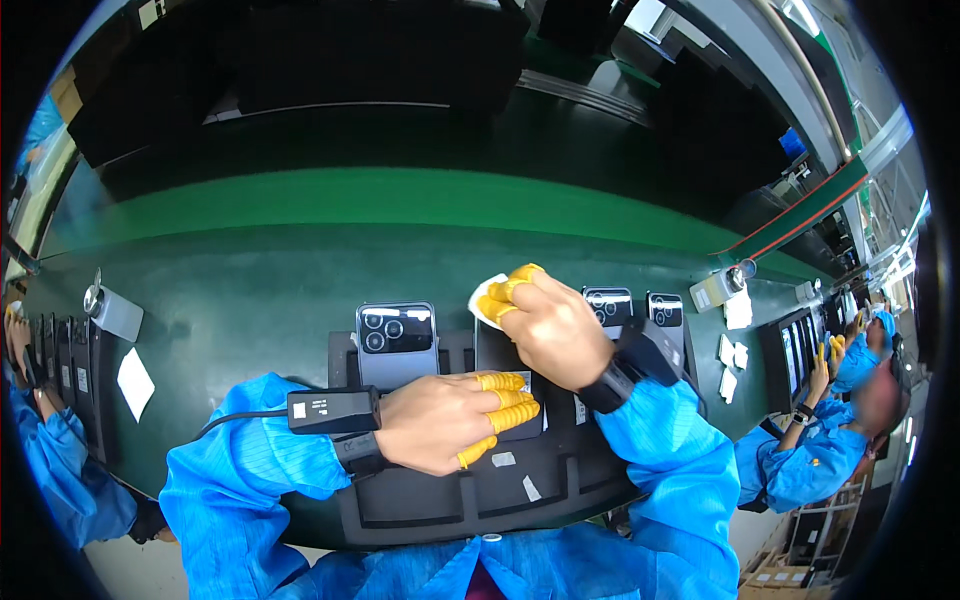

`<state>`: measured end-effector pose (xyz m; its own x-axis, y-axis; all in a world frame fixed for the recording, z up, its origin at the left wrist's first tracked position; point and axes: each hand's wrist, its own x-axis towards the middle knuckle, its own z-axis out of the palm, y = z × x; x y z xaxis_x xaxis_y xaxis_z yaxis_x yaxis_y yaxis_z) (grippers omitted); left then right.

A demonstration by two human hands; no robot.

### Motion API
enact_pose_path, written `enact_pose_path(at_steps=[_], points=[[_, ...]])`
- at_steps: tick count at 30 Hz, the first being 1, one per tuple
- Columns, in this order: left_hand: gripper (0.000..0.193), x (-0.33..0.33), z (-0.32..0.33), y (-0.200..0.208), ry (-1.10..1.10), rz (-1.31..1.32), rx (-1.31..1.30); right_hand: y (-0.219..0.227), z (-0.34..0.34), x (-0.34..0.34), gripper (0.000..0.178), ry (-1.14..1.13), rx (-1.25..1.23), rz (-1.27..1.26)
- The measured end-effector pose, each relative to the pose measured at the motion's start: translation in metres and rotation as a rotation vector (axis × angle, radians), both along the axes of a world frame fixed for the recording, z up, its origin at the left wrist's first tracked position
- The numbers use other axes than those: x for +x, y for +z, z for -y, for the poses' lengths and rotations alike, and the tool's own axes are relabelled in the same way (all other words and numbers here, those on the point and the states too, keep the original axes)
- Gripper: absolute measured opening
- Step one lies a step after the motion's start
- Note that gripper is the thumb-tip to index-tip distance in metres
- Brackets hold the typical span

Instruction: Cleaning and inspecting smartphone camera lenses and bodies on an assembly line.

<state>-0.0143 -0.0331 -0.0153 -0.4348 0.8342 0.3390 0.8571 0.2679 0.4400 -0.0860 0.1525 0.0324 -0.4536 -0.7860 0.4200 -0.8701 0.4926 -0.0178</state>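
My right hand [562, 335], with yellow finger cots, pinches a folded white wipe [486, 299] at the far end of a phone [490, 350]. That phone lies in a black tray [410, 510], mostly hidden under my hands. My left hand [440, 420], also in yellow finger cots, rests on the near part of the same phone with its fingers stretched out. To its left, another phone [396, 345] shows a dark camera panel with round lenses. Two similar phones, a nearer one [608, 303] and one farther right [666, 318], sit beyond my right hand.
A pale bottle [118, 315] and a white sheet [135, 384] are on the left of the green table [250, 290]. Another bottle [712, 290] and crumpled wipes [728, 382] lie at right. Co-workers in blue sit on both sides; one at right [820, 460] has raised hands.
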Motion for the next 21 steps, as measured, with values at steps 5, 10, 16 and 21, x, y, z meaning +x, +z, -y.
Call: enact_pose_path(at_steps=[5,10,16,21], points=[[0.076,-0.001,0.005,-0.001,0.004,-0.005,0.04,0.008,-0.025,0.019,0.011,-0.057,0.076,0.063],[0.076,0.0,0.001,0.003,0.007,0.039,0.012,0.017,-0.025,0.028,0.012,-0.114,0.097,0.157],[0.071,0.0,0.002,0.004,0.006,0.031,-0.057,-0.007,-0.006,0.019,0.009,0.048,0.005,-0.06],[0.062,0.003,0.0,0.005,0.033,0.128,-0.041,0.009,-0.035,0.028,0.008,-0.015,0.054,0.031]])
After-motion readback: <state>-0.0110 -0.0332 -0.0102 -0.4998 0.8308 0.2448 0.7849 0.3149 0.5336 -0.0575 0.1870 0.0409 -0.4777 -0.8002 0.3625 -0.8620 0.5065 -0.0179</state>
